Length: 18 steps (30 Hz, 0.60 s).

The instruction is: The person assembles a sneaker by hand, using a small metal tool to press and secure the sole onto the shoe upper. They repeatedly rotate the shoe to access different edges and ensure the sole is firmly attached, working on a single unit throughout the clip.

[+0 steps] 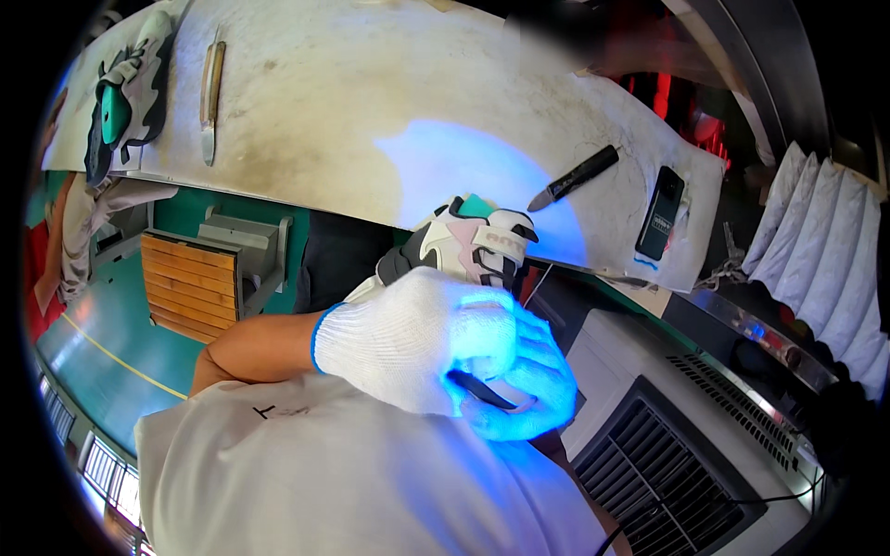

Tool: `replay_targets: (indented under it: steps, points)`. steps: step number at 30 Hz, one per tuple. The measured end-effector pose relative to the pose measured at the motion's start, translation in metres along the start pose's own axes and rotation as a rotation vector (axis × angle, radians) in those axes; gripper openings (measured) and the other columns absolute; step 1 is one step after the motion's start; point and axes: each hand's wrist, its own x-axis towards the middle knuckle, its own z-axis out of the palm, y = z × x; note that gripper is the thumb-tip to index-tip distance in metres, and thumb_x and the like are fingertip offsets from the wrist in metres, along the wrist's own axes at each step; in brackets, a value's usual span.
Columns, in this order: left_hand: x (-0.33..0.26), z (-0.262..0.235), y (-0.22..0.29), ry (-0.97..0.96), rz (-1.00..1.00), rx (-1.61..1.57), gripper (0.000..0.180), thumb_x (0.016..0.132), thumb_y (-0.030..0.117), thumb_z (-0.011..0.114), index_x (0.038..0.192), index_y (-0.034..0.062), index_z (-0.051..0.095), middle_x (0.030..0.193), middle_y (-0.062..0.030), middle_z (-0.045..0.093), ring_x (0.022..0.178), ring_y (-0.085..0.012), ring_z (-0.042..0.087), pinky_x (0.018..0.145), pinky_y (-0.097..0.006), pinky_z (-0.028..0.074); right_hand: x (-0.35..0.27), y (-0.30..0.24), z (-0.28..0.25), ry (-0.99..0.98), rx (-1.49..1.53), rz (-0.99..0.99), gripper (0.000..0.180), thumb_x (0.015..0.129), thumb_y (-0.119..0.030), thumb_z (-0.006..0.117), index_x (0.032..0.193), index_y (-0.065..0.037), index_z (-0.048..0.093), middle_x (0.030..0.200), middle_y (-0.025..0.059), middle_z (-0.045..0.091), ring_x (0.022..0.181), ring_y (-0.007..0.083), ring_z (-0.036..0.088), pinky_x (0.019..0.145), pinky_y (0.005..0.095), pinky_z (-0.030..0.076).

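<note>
While blue light washes over the work, a pale sneaker [468, 246] with grey, pink and teal panels sits at the near edge of the bench [306, 120], just beyond the person's gloved hands and partly hidden behind them. Its long axis seems to run roughly left to right, with the teal tongue uppermost, though only its top shows. The left hand [408, 338], in a white knit glove with a blue cuff, lies closest to the shoe, knuckles up and wrist bent, its forearm coming in bare from the left across the person's white shirt. Its grip is curled around a thin dark tool [482, 389], which pokes out beneath the fingers, pointing down and to the right. The right hand [524, 385] is tucked under and against the left, glove glowing blue, fingers bent; I cannot tell whether it closes on the tool too or only steadies it.

Farther out on the bench lie a dark pen-shaped tool [575, 176] angled toward the lit patch, a flat black device [660, 211] to its right, a wooden-handled knife [211, 97] far left, and a second sneaker [125, 93] at the corner. A louvred metal housing [667, 473] sits below right.
</note>
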Motion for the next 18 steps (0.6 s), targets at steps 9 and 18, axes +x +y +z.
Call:
replay_targets:
  steps: [9,18]
  points:
    - [-0.022,0.008,-0.008,-0.015,0.029,0.098,0.045,0.073,0.022,0.098,0.097,0.0144,0.061,0.09,-0.0075,0.062,0.075,-0.0333,0.067,0.067,-0.042,0.057,-0.002,-0.013,0.002,0.051,-0.023,0.038,0.054,0.08,-0.02,0.097,0.127,-0.003,0.077,0.133,0.0225,0.075,0.13,0.0424,0.072,0.119,0.0627,0.05]
    - [-0.023,0.008,-0.012,0.033,0.114,0.057,0.042,0.069,0.018,0.097,0.094,0.0158,0.064,0.09,-0.004,0.061,0.073,-0.0279,0.065,0.063,-0.04,0.054,0.005,-0.018,0.005,0.096,0.056,0.059,0.031,0.091,-0.013,0.084,0.118,-0.002,0.076,0.123,0.0214,0.078,0.117,0.0394,0.076,0.115,0.062,0.052]
